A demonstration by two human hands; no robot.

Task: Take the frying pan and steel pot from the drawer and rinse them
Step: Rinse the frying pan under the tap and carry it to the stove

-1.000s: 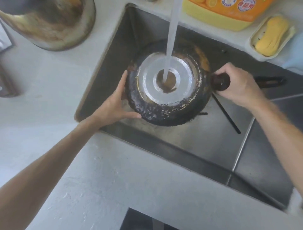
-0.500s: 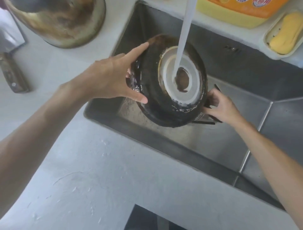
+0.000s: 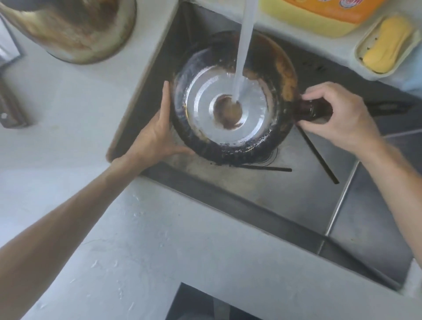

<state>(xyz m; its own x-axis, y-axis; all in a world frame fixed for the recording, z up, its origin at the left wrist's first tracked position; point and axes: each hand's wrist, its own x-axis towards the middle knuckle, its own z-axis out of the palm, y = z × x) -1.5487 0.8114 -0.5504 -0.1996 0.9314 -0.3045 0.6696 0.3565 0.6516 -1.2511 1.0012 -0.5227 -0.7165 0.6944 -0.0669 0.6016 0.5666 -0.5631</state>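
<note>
The frying pan (image 3: pixel 201 96) sat bottom-up in the sink (image 3: pixel 285 201), with the water stream (image 3: pixel 244 45) falling on the middle of its base. The left grip (image 3: pixel 157 134) lay spread, fingers straight against the pan's left rim. The right grip (image 3: pixel 342 116) curled round the handle (image 3: pixel 317 112). The steel pot (image 3: pixel 75 29) stood far left on the surface (image 3: pixel 68 91).

The orange-and-yellow bottle (image 3: pixel 315 18) bears a label (image 3: pixel 352 2), cropped and too blurred to read.
</note>
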